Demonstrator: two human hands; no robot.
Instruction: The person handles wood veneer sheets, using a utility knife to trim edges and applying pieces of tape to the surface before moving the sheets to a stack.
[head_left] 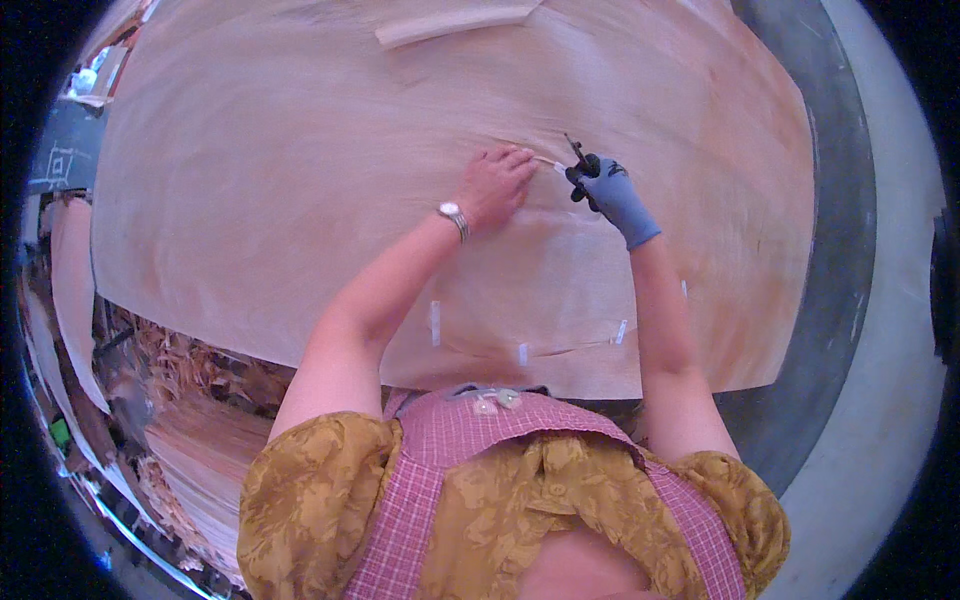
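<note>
A large sheet of pale reddish-brown wood veneer (300,200) lies under both hands. My left hand (497,187), bare and with a silver wristwatch (453,218), rests on it with fingers laid against the surface. My right hand (612,190) wears a blue-grey glove with black fingertips and is closed on a slim, dark, pointed tool (574,148); its exact kind does not show. Between the hands are a narrow light-brown strip or split (541,159) and a small white tape piece (560,168) by the gloved fingertips. Several white tape pieces (435,324) stick to the sheet nearer me.
A loose veneer strip (460,24) lies at the sheet's far side. Beyond the right edge run a dark table border (840,200) and grey floor (900,330). Veneer scraps (200,370) are heaped at the lower left. A dark green surface (70,150) shows at the left.
</note>
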